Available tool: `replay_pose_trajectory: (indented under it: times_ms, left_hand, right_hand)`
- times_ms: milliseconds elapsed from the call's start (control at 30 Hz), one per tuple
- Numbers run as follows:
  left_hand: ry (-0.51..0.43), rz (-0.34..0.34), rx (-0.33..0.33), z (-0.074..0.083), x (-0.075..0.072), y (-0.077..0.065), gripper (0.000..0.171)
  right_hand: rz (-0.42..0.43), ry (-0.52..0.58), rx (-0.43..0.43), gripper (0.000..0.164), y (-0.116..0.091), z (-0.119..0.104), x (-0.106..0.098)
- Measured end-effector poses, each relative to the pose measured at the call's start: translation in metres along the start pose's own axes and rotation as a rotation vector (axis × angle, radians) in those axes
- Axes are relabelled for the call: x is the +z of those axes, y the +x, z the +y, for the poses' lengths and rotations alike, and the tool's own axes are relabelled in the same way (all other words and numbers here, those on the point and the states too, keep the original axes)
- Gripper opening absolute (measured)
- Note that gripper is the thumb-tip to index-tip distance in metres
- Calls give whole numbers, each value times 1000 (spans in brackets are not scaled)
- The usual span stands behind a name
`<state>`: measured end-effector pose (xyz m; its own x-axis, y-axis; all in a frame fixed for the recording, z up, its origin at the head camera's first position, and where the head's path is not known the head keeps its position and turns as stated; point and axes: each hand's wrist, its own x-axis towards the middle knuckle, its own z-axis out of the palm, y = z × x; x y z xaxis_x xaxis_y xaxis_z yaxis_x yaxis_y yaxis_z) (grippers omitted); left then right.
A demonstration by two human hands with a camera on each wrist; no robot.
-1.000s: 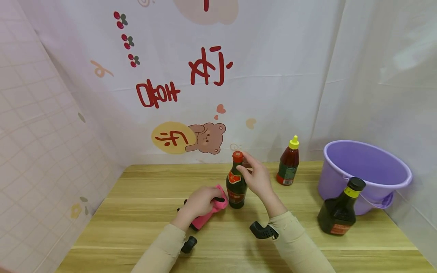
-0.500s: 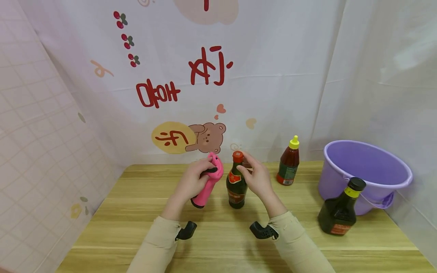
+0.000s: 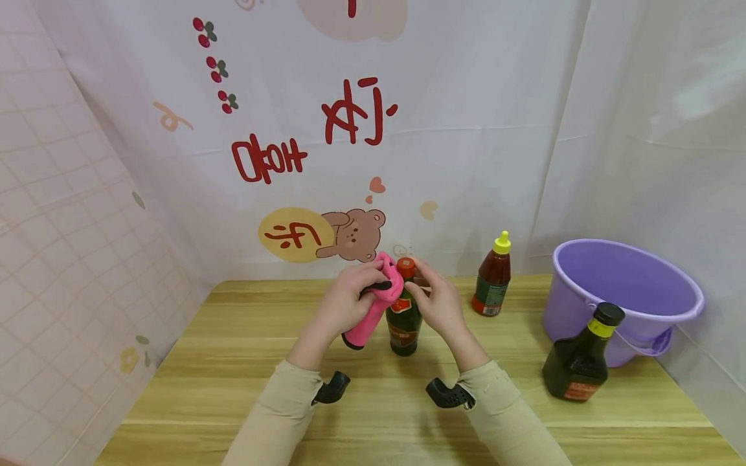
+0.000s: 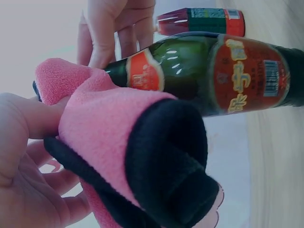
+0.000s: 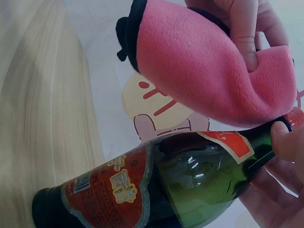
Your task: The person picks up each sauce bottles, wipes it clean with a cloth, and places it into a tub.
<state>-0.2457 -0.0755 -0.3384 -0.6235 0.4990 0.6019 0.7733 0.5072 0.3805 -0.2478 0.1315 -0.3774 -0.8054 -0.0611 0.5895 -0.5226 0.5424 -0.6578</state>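
Note:
A dark green glass bottle [image 3: 404,333] with a red cap and red labels stands upright on the wooden table. My right hand [image 3: 441,305] holds it by the neck, thumb and fingers just under the cap. In my left hand [image 3: 344,303] a folded pink cloth [image 3: 368,322] with black edging is pinched between thumb and fingers. The cloth hangs beside the bottle's neck and partly hides it in the head view. In the right wrist view, the cloth [image 5: 199,61] lies close along the neck; whether it touches is hard to tell.
Behind and to the right stands a red sauce bottle [image 3: 491,285] with a yellow nozzle. Farther right are a dark square-shouldered bottle [image 3: 574,366] with a black cap and a purple bucket [image 3: 623,278]. A printed white curtain [image 3: 466,162] hangs behind the table.
My left hand has lifted the pink cloth from low on the table's left, then carried it right to the bottle's neck. My right hand and the bottle have stayed in place.

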Motion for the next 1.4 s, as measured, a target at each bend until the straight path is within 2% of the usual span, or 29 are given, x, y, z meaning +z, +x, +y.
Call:
replay_pose_trajectory:
  times_ms: [300, 667, 1000, 1233, 1400]
  left_hand:
    - [-11, -10, 38, -5, 10, -2, 31]
    - [-31, -49, 17, -8, 17, -6, 29]
    - [18, -50, 54, -11, 22, -18, 30]
    - [21, -75, 21, -14, 26, -27, 29]
    - [24, -69, 14, -15, 28, -34, 28]
  right_hand:
    - [0, 12, 5, 48, 0, 0, 0]
    - [-2, 17, 7, 49, -1, 1, 1]
    - [3, 6, 6, 50, -1, 1, 0]
    - [1, 16, 4, 50, -1, 1, 0]
    - [-1, 16, 3, 50, -1, 0, 0]
